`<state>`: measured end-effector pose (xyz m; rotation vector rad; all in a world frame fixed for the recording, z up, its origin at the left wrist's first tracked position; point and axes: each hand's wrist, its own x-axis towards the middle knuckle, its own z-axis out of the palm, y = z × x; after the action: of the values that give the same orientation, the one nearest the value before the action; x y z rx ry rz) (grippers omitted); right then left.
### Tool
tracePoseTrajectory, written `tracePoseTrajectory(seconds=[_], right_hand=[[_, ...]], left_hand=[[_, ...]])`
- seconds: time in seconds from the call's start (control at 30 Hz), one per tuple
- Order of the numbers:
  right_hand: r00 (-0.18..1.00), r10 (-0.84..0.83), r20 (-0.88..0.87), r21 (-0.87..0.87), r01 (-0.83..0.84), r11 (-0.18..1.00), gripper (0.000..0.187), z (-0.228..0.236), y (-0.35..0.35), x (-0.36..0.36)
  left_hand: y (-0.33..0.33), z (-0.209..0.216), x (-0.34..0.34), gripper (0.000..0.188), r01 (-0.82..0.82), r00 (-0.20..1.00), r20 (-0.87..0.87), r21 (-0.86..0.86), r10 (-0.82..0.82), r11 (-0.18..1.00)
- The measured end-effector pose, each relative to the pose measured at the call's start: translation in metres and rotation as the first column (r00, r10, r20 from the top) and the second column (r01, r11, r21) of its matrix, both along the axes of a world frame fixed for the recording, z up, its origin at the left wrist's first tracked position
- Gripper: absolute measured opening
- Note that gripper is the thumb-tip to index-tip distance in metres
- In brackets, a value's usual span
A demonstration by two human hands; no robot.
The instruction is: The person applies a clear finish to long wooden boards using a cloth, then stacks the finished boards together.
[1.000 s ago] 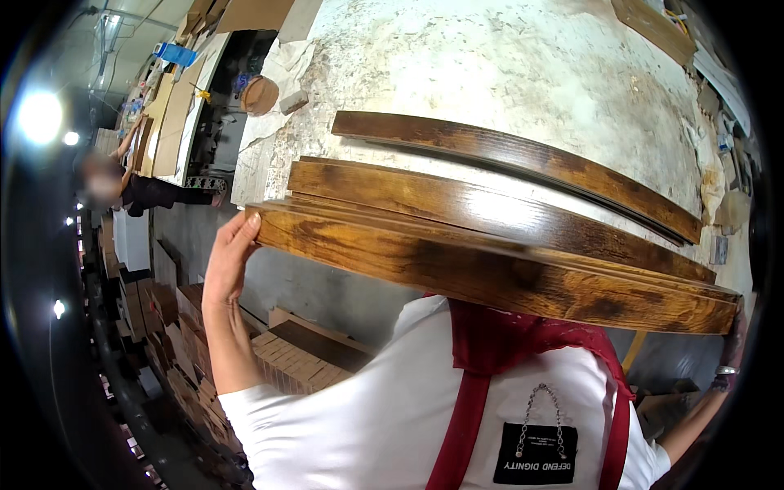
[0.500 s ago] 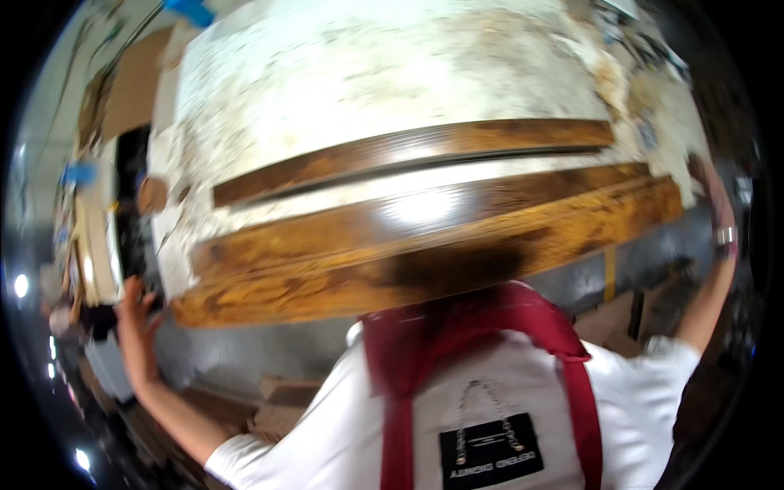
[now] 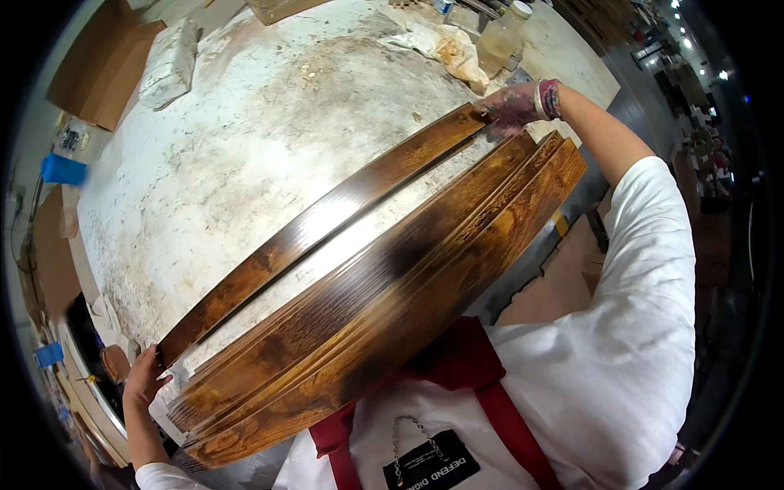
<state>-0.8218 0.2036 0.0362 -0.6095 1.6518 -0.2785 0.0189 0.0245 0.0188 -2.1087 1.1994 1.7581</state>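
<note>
A long, narrow wooden board (image 3: 318, 224), stained dark brown and glossy, lies slanted across a stained white work table (image 3: 237, 163). My left hand (image 3: 144, 377) grips its near left end, thumb apart from the fingers. At the far right end, my right hand (image 3: 518, 106), in a patterned pinkish glove, has its fingers closed on the board's tip. Nearer to my body and roughly parallel rests wider stained wooden moulding (image 3: 384, 286) with grooved, stepped edges; I cannot tell whether it is one piece or several. A strip of table shows between it and the narrow board.
Behind my right hand stand a clear jar of yellowish liquid (image 3: 502, 37) and a crumpled stained cloth (image 3: 445, 49). A wrapped white bundle (image 3: 170, 61) and an open cardboard box (image 3: 102, 65) are at the far left. A blue object (image 3: 63, 169) is by the left edge.
Both hands have come from beside the table edge onto the two ends of the narrow board. The view has turned, so the boards now slant up to the right.
</note>
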Motion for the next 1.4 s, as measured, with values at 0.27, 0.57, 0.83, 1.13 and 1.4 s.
tracePoseTrajectory(seconds=[0.27,0.57,0.83,1.13,1.4], right_hand=[[0.986,-0.140,0.095,-0.078,0.147,0.986,0.039,-0.027,0.000,0.011],[0.937,-0.121,0.328,-0.159,0.181,0.971,0.019,-0.061,-0.003,-0.007],[0.993,-0.044,-0.105,-0.240,0.018,0.971,0.041,0.007,0.008,0.000],[0.973,0.006,-0.233,-0.380,-0.097,0.920,0.047,0.093,0.063,0.006],[0.950,0.078,-0.303,-0.444,-0.214,0.870,0.056,0.098,0.071,0.022]], left_hand=[[-0.006,-0.013,-0.017,0.061,-0.085,0.995,-0.053,0.076,0.089,0.993],[0.013,-0.028,-0.014,0.052,-0.212,0.947,-0.250,-0.021,0.200,0.977],[0.013,0.044,-0.020,0.046,-0.181,0.951,-0.293,-0.270,0.099,0.946],[0.090,0.117,0.017,0.046,-0.196,0.980,-0.113,-0.375,0.166,0.906],[0.112,0.115,0.025,0.072,-0.129,0.991,-0.071,-0.289,0.113,0.949]])
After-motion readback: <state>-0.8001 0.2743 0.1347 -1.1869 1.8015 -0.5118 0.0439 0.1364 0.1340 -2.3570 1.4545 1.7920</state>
